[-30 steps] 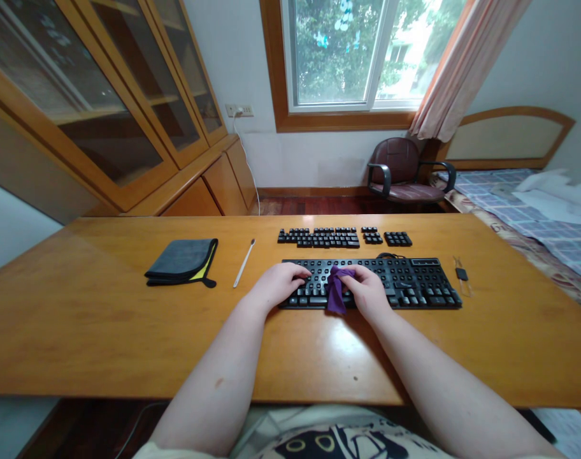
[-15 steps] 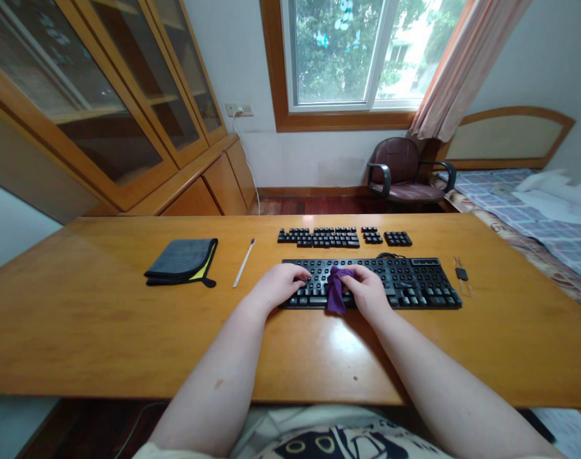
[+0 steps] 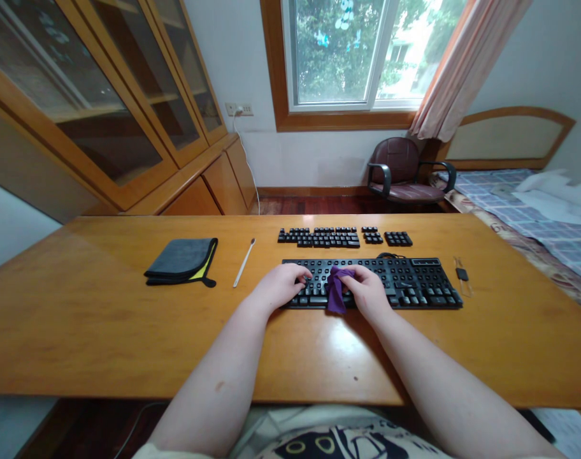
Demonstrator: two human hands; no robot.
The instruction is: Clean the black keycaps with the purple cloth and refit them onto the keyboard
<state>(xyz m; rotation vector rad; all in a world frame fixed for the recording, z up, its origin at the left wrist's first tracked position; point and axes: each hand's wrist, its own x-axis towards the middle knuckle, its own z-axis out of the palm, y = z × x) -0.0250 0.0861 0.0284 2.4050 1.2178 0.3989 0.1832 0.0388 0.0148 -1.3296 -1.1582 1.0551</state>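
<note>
A black keyboard (image 3: 362, 280) lies flat on the wooden desk (image 3: 309, 357), with many of its keycaps off and bare switches showing. My left hand (image 3: 283, 284) rests over its left end, fingers bent down onto the board and holding it. Pinched in the fingers of my right hand (image 3: 371, 292) is a crumpled purple cloth (image 3: 336, 293), which touches the middle of the keyboard and hangs past its front edge. Removed keycaps (image 3: 326, 237) stand in rows behind the keyboard, with smaller groups of keycaps (image 3: 398, 238) to their right.
Left of my hands lie a folded grey cloth (image 3: 180, 258) with yellow lining and a thin white-handled brush (image 3: 244, 264). A wire keycap puller (image 3: 461, 274) lies right of the keyboard. Beyond the desk stand a chair (image 3: 400, 166), a bed (image 3: 534, 204) and a glass-fronted cabinet (image 3: 113, 95).
Hardly anything differs. My left hand's fingers have shifted very slightly on the keyboard; my right hand and the purple cloth stay in the same place.
</note>
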